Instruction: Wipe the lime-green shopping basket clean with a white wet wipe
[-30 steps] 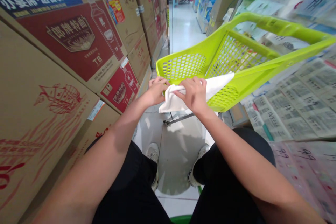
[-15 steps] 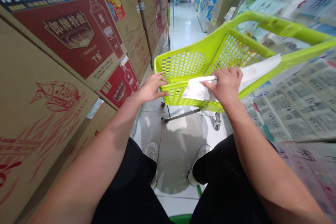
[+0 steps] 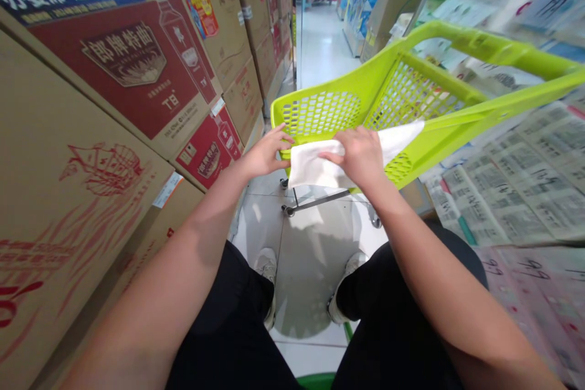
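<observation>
Pale floor tiles (image 3: 315, 237) lie under my shoes (image 3: 265, 268). My right hand (image 3: 361, 155) clasps a white cloth (image 3: 311, 167) over the near rim of the green cart (image 3: 445, 137); my left hand (image 3: 267, 153) pinches its corner. Boxes (image 3: 132, 79) stand left, packets (image 3: 507, 195) right, a shiny aisle (image 3: 322, 49) beyond.

The person's left hand (image 3: 268, 153) and right hand (image 3: 361, 155) are bare, as are both arms (image 3: 196, 250) behind the grip. Below the grip, plain black trousers (image 3: 388, 323) cover the legs, with off-white shoes (image 3: 266, 263) at the hems.
</observation>
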Demonstrator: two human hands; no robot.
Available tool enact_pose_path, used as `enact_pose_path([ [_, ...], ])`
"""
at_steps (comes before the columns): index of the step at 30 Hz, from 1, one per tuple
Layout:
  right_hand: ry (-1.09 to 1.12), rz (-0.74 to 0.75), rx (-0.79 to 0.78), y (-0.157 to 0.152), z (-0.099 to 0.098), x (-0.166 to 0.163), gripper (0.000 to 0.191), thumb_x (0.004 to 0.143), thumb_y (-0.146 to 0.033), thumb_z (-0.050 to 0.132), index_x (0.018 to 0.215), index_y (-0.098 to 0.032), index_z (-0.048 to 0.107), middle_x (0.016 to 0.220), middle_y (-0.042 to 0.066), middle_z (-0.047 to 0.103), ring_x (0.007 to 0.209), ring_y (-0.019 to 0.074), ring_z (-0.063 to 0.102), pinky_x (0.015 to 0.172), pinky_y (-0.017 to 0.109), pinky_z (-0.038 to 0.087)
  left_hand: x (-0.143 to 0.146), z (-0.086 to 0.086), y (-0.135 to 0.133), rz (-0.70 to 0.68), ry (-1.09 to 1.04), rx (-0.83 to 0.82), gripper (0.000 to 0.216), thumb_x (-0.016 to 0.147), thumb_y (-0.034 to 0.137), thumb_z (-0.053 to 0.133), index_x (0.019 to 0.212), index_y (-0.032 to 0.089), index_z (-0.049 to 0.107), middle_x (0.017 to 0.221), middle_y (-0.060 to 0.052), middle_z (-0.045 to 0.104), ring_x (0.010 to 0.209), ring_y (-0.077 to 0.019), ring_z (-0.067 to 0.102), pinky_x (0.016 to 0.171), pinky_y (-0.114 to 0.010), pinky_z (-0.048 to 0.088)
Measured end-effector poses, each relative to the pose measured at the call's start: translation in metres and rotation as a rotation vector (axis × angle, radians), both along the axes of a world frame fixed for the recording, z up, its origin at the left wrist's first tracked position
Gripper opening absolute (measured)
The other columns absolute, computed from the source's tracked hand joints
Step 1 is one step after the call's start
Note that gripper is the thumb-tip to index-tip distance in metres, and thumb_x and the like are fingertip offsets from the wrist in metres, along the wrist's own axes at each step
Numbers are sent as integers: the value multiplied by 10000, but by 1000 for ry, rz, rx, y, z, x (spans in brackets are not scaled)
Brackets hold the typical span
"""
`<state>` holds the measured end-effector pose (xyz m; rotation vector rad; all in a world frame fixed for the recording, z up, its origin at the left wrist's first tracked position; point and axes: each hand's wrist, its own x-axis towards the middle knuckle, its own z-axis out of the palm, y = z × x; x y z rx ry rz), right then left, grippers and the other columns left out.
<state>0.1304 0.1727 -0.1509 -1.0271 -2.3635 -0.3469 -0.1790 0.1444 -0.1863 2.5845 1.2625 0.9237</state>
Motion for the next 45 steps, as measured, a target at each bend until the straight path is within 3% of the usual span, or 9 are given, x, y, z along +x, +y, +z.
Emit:
enact_pose_path([
  [4,2,-85,46,21,6,47,461,1009,-646,700,1073,-195,771,1019,137,779,1062,363,604,945,448,358,-12,-2,5,8,-52,-14,313,844,456,933,873,199,758,1258,-133,770,1422,-399,662,1395,-676,258],
  [7,4,-102,82,25,5,57,517,1022,-708,634,1040,-208,764,999,130,773,1041,357,593,950,459,355,-10,-2,1,-5,-52,-18,303,871,469,915,936,205,781,1257,-119,772,1421,-389,663,1396,-678,257],
  [15,-65,-98,19,-3,4,1,624,992,-806,612,953,-195,732,956,119,794,985,334,617,911,440,305,12,4,-17,30,3,-18,300,898,408,898,1104,210,805,1289,-109,755,1526,-397,563,1384,-678,281],
  [22,-52,-20,1,-29,0,-35,519,1027,-712,654,1044,-200,731,1024,115,788,1024,325,604,868,414,268,22,6,-21,44,10,-29,237,900,325,881,1105,221,823,1272,-112,748,1510,-388,564,1370,-666,319],
  [27,-113,-1,0,-13,4,-7,453,1023,-646,693,1066,-197,729,1024,124,776,1032,334,594,861,414,292,14,7,-13,10,26,-49,190,903,322,895,1050,240,807,1242,-72,753,1405,-324,655,1397,-636,277],
  [31,-102,-95,3,5,9,32,467,989,-659,726,1052,-196,733,1019,145,750,1072,364,575,942,445,338,3,4,-5,16,-8,-46,274,871,404,929,1013,219,785,1239,-92,758,1454,-369,620,1377,-643,309],
  [34,-93,-118,42,5,7,40,577,963,-747,696,1125,-194,725,1091,163,730,1119,386,563,1016,496,360,2,2,-6,38,-7,-59,293,868,411,925,1047,217,797,1255,-101,752,1488,-394,580,1356,-651,341],
  [39,-55,-101,67,-23,-4,-2,708,920,-832,678,1194,-180,702,1176,194,695,1145,407,542,1085,563,356,15,1,-14,65,-14,-40,269,870,376,914,1070,228,810,1271,-97,747,1475,-394,570,1336,-649,366],
  [45,-70,-4,-19,-35,-4,-32,412,1033,-601,681,1169,-212,692,1153,162,710,1110,366,552,984,489,364,20,0,-15,63,-16,-41,188,911,355,849,1073,263,823,1251,-92,757,1439,-377,591,1323,-633,378],
])
